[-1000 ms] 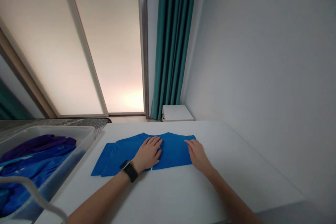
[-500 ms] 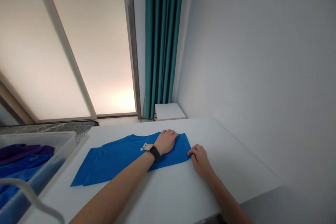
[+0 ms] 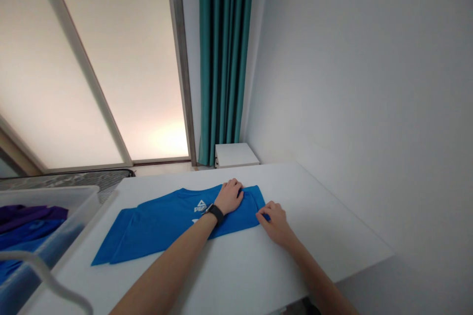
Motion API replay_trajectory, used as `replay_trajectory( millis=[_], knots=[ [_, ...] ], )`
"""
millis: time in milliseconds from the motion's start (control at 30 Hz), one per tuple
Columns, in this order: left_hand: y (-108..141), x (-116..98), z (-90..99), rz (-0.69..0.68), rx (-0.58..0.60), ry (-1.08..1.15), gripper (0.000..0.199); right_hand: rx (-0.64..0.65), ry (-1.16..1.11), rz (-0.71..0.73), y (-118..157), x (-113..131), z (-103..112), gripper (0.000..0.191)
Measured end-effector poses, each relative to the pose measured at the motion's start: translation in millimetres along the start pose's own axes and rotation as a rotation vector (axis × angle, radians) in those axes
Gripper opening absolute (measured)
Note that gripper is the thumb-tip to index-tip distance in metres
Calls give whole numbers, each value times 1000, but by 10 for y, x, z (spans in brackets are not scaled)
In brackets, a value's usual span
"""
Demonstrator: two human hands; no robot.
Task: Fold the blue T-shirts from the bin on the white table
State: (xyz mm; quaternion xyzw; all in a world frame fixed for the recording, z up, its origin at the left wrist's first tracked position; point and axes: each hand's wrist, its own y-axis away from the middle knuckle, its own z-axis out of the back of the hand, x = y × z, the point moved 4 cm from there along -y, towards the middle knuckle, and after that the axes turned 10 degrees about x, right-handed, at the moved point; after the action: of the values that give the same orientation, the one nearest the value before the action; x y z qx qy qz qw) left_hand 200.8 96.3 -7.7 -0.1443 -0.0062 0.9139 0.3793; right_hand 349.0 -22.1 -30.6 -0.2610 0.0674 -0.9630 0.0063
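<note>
Plastic bin [image 3: 82, 198] is sitting far left, keeping purple and blue clothes [image 3: 32, 215] within reach, I'd guess. Blue T-shirt [image 3: 158, 224] is lying spread on the white desk [image 3: 236, 268], probably for flat support. Left hand [image 3: 229, 196] is resting splayed on it, grasping nothing, likely anchoring fabric. Right hand [image 3: 272, 222] is apparently pinching the sleeve [image 3: 260, 197] edge, presumably controlling that end.

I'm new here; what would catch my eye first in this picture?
Most likely the bright blue shirt lying on the white table, the left hand resting on it and the right hand at its right end. Then the tall green curtain beyond the table, and the bin of clothes at the left.
</note>
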Motion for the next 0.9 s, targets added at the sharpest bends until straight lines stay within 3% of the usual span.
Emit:
replay_trajectory(
  millis=[133,333,467,600,733,900],
  knots=[
    [-24,20,40,-2,-20,17,15,65,78,-98,-6,-24,5,20],
    [-64,35,103,-36,-29,30,21,122,154,-82,-10,-54,10,17],
    [-57,56,45,-13,-25,17,22,72,172,-51,17,-102,6,15],
    [-23,38,28,1,-26,-9,24,-69,172,-58,81,-209,35,14],
    [31,-104,137,-24,-41,-70,26,-161,182,-48,131,-227,42,22],
    [224,-399,204,-139,15,-101,31,-86,186,4,115,-182,-52,34]
  ],
)
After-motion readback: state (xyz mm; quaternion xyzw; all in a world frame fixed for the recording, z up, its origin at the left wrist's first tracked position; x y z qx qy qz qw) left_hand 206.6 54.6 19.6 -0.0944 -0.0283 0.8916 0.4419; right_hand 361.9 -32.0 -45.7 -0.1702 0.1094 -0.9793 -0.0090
